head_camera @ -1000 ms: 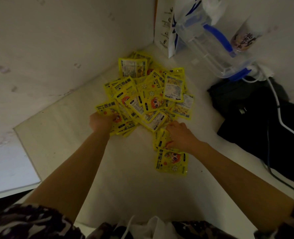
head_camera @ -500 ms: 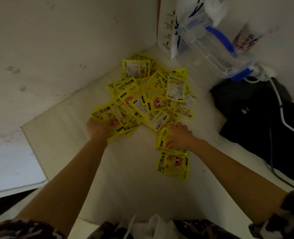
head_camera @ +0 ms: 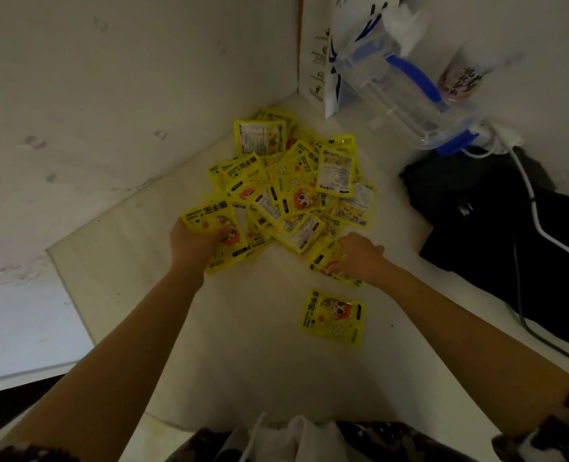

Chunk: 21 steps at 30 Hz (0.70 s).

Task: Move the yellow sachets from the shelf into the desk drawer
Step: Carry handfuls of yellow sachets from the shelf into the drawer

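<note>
A heap of several yellow sachets lies on the pale shelf board in the corner. My left hand grips a bunch of yellow sachets at the heap's left edge, thumb on top. At the heap's near right edge, my right hand holds a few sachets with curled fingers. One single sachet lies apart on the board, nearer to me than the right hand. No drawer is in view.
A clear plastic container with blue handle and a white paper bag stand at the back. A dark bag with a white cable fills the right side. White walls close the left and back.
Both hands have closed on sachets and drawn them off the heap toward me. The right hand lifted away from the single sachet, which now lies apart.
</note>
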Each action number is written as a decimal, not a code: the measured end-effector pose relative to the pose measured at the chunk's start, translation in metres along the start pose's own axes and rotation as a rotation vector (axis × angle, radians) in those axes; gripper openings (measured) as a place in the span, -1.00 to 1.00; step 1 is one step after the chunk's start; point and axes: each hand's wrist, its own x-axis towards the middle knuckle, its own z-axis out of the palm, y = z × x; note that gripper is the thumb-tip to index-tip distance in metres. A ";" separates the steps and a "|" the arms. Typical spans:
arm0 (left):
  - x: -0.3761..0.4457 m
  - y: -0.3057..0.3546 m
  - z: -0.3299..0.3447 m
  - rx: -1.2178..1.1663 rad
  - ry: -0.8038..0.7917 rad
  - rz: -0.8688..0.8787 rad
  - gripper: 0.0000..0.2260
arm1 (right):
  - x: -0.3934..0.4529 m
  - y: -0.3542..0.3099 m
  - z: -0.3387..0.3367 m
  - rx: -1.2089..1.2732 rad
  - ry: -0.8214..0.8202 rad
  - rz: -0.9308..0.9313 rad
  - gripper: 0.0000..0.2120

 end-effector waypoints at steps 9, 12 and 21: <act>0.003 0.037 0.050 0.264 -0.258 0.132 -0.72 | -0.028 0.021 -0.007 0.143 -0.053 -0.128 -0.75; 0.011 0.050 0.077 0.531 -0.345 0.268 -0.69 | -0.038 0.024 0.008 0.092 -0.106 -0.112 -0.63; 0.027 0.066 0.138 1.171 -0.471 0.628 -0.70 | -0.049 0.033 0.042 -0.005 -0.138 -0.143 -0.47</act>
